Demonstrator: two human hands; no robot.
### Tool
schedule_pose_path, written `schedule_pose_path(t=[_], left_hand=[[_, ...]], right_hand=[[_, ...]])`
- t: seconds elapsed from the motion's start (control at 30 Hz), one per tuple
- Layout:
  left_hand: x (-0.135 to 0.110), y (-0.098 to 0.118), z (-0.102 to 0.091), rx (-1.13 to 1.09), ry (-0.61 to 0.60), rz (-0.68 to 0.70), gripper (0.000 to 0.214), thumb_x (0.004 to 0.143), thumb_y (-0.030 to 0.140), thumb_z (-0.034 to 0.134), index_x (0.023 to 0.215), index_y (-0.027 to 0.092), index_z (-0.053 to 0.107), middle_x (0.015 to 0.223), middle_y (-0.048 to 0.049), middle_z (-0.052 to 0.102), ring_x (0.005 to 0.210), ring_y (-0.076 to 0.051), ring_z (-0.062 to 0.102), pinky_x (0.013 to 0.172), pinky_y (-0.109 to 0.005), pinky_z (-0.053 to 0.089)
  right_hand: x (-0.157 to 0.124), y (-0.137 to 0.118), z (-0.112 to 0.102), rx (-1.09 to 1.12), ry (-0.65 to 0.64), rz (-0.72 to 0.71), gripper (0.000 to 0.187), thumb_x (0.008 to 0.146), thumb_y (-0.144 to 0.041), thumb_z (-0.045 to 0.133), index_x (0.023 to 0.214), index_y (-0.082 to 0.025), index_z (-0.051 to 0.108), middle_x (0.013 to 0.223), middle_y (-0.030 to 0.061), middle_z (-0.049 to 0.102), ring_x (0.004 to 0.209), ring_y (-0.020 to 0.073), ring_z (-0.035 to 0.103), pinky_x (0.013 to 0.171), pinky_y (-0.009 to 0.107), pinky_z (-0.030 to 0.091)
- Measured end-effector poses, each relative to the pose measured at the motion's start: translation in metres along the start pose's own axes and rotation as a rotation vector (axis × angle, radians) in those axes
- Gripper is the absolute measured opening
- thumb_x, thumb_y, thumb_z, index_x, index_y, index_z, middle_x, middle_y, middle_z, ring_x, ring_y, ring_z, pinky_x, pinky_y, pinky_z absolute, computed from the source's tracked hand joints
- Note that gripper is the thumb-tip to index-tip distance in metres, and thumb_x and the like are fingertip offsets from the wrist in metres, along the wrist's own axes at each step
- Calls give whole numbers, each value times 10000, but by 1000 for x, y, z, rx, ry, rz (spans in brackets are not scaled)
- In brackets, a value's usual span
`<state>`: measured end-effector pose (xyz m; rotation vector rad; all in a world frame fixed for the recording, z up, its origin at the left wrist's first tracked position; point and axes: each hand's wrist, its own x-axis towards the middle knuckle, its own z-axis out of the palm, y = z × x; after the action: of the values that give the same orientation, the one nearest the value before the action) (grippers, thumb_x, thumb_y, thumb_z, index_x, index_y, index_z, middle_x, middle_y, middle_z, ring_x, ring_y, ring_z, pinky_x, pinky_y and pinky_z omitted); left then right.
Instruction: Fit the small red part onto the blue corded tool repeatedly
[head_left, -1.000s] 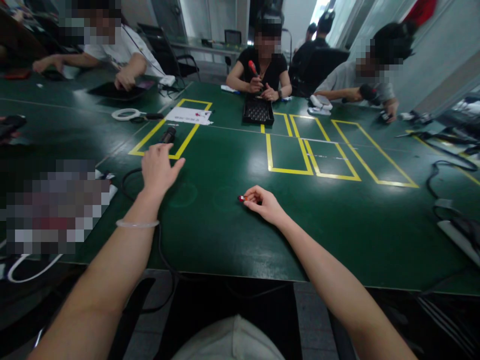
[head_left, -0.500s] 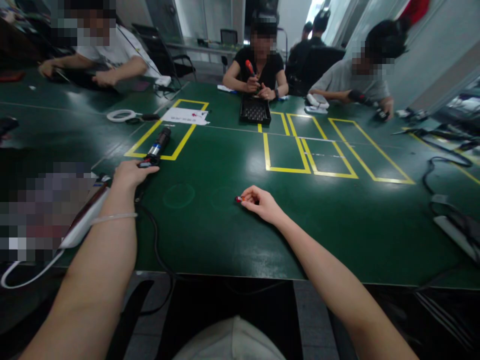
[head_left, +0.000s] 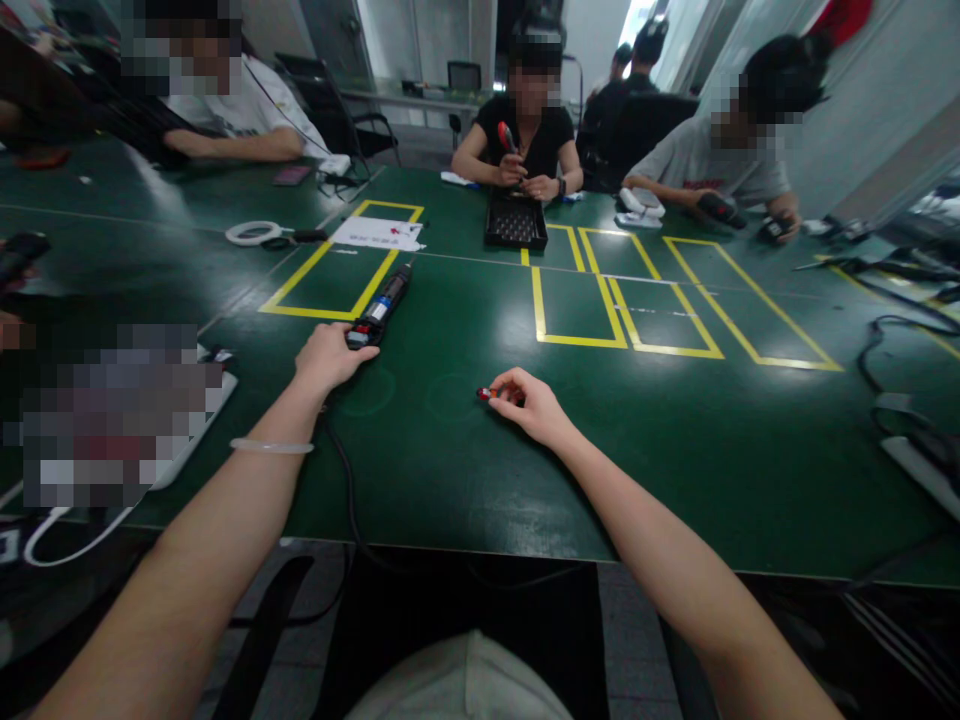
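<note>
My left hand [head_left: 334, 357] is closed around the rear of a corded electric screwdriver [head_left: 386, 300], black with a blue and silver band. Its thin tip points away from me and to the right, beside the yellow-taped rectangle. A black cord [head_left: 347, 480] runs back from under my wrist over the table's front edge. Fingers and thumb of my right hand [head_left: 529, 402] pinch a small red, white and dark piece [head_left: 486, 394] just above the green table [head_left: 465, 470]; its kind is too small to tell.
Yellow tape rectangles [head_left: 581, 340] mark the table. A white sheet [head_left: 379, 234] and a white ring-shaped thing [head_left: 255, 234] lie at the back left. Across from me a person has a black tray [head_left: 516, 222] and a red-handled tool [head_left: 506, 135]. Cables [head_left: 870, 350] lie at the right.
My left hand has moved to the right with the electric screwdriver, which has left the taped rectangle's inside. My right hand stays nearly in place with the small piece.
</note>
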<state>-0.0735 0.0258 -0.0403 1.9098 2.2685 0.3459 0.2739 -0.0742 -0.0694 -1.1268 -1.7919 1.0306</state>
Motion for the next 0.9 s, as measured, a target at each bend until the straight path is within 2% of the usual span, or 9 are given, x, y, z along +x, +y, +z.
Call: schedule_pose_path(t=[0.23,0.43,0.67,0.9], left_hand=[[-43,61,18,-3,-47,258,652,826,545,681,1355,173,602,1277,-157,599,1114,-334,631,890,-407,522],[-81,100,24,-26,-132,381,623,868,498,674,1396,192,550,1290,-118,585,1159,-316,620,912,-403,515],[-108,118,29,-104,-155,479,581,873,457,690,1368,225,490,1293,-114,584,1188,-309,609,886,-390,515],[-114,122,31,-134,-133,501,430,882,439,677,1195,217,482,1222,-109,595,1110,-305,629,834,-410,524]], right_hand=[[0,-1,0,-12,16,-8,178,838,-311,659,963,-207,589,727,-30,573,636,125,517,649,275,448],[2,-3,0,-108,83,-71,146,849,-273,635,956,-200,567,773,-12,592,668,135,539,673,277,450],[4,4,3,-299,99,-90,110,866,-240,634,947,-207,568,890,16,623,737,156,563,724,291,449],[7,7,7,-436,107,-106,75,893,-239,638,950,-219,593,974,42,613,811,186,570,730,297,438]])
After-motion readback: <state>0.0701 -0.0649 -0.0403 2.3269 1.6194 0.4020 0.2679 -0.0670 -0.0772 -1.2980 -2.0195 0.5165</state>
